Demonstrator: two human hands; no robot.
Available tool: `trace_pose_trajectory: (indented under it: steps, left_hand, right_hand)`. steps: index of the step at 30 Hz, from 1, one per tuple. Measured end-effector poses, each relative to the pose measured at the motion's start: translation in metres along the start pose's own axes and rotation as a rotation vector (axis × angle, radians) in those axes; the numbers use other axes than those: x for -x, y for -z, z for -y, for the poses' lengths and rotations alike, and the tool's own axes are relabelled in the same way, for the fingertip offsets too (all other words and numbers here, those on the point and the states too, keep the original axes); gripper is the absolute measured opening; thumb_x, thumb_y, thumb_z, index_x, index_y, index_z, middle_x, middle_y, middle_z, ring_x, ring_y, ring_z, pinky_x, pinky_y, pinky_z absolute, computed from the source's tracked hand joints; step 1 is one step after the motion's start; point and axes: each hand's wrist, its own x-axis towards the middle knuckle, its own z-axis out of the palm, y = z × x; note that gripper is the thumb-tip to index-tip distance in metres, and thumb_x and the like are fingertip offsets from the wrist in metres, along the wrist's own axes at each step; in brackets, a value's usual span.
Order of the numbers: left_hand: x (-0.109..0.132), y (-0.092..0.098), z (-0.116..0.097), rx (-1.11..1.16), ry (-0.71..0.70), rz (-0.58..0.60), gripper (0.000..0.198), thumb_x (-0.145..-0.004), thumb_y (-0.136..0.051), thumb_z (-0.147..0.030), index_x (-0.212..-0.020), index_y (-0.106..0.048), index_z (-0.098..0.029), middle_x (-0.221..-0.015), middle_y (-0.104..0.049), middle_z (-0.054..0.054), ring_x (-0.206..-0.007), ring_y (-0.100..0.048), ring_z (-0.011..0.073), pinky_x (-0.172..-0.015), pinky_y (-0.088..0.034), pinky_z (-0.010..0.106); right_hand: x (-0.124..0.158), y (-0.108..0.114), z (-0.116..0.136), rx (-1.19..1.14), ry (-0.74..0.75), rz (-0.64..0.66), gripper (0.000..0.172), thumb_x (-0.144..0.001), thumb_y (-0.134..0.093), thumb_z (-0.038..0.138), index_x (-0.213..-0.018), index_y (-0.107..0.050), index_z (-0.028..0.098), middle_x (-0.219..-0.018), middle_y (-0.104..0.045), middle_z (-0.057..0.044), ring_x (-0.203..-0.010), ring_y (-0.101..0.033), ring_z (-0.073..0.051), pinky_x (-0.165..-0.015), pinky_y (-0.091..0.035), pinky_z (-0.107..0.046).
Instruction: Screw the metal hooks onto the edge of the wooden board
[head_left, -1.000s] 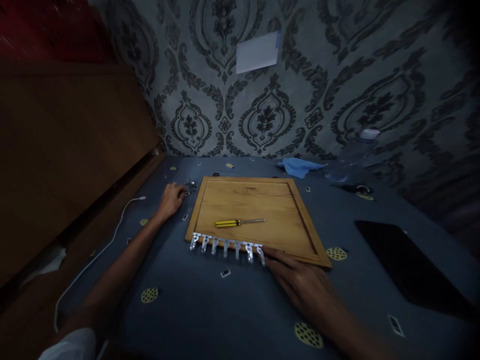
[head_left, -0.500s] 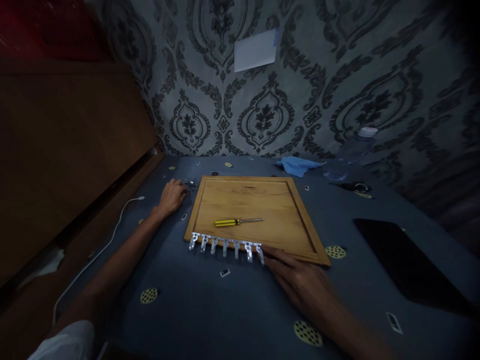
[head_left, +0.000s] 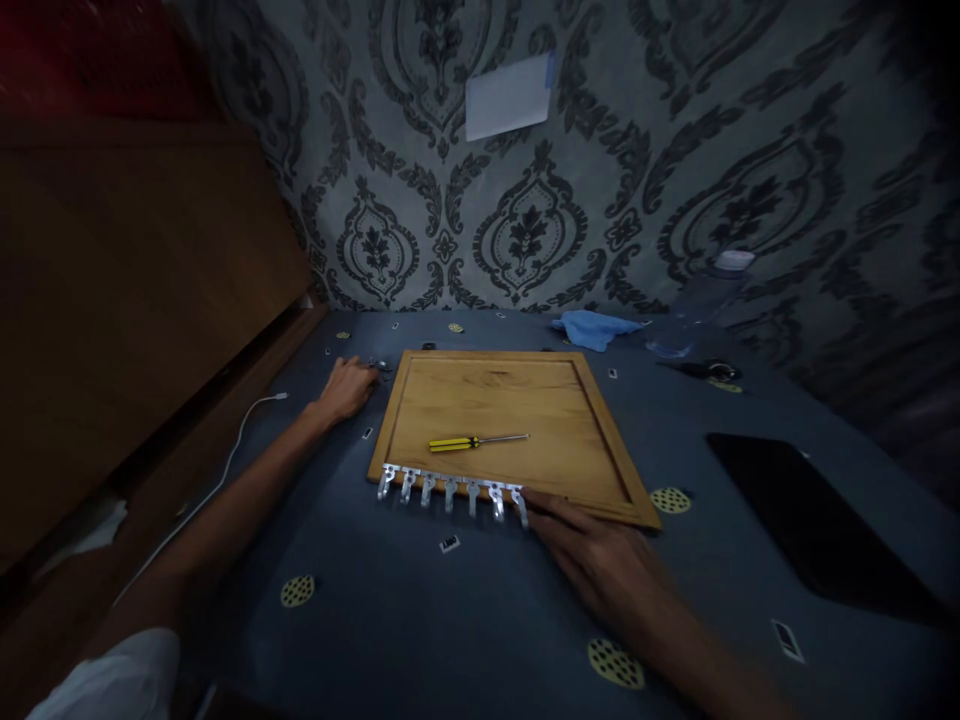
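A wooden panel (head_left: 592, 450) with a raised frame lies flat on the blue patterned cloth (head_left: 450, 620). A yellow-and-black screwdriver (head_left: 474, 441) rests on it. A silver metal hook rail (head_left: 450, 487) lies along the panel's near edge. My right hand (head_left: 596, 555) lies flat, fingertips touching the rail's right end and the panel's edge, fingers stretched out. My left hand (head_left: 346, 388) reaches beside the panel's far left corner, its curled fingers at a small heap of metal bits (head_left: 381, 366); whether it holds any is hidden.
A white cable (head_left: 225, 460) runs along the left by a wooden board (head_left: 135, 290). A blue rag (head_left: 592, 328), a plastic bottle (head_left: 701, 305) and a dark tool (head_left: 709, 370) lie at the back right. A black flat slab (head_left: 810, 530) sits on the right.
My left hand has crept slightly further toward the metal bits at the panel's far corner. My right hand stays at the rail's end. The view has shifted a little.
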Motion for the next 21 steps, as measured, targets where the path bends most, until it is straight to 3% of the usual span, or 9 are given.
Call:
trace_pose_trajectory:
  steps: [13, 21]
  left_hand:
    - [0.0, -0.001, -0.006, 0.079, 0.049, -0.031, 0.022, -0.094, -0.05, -0.015, -0.089, -0.071, -0.02, -0.101, -0.076, 0.012, -0.11, -0.059, 0.0335, -0.098, -0.039, 0.048]
    - [0.018, -0.002, -0.002, 0.207, 0.052, -0.087, 0.018, -0.087, -0.055, -0.011, -0.09, -0.068, -0.022, -0.099, -0.074, 0.007, -0.108, -0.059, 0.0313, -0.095, -0.04, 0.044]
  right_hand:
    - [-0.001, 0.003, 0.001, -0.002, 0.002, 0.002, 0.038, -0.097, -0.049, 0.008, -0.111, -0.08, 0.025, -0.125, -0.08, -0.006, -0.092, -0.083, -0.022, -0.074, -0.071, -0.034]
    - [-0.002, 0.002, 0.001, 0.002, 0.007, -0.007, 0.04, -0.099, -0.045, 0.009, -0.111, -0.079, 0.024, -0.126, -0.079, -0.006, -0.089, -0.083, -0.022, -0.072, -0.071, -0.034]
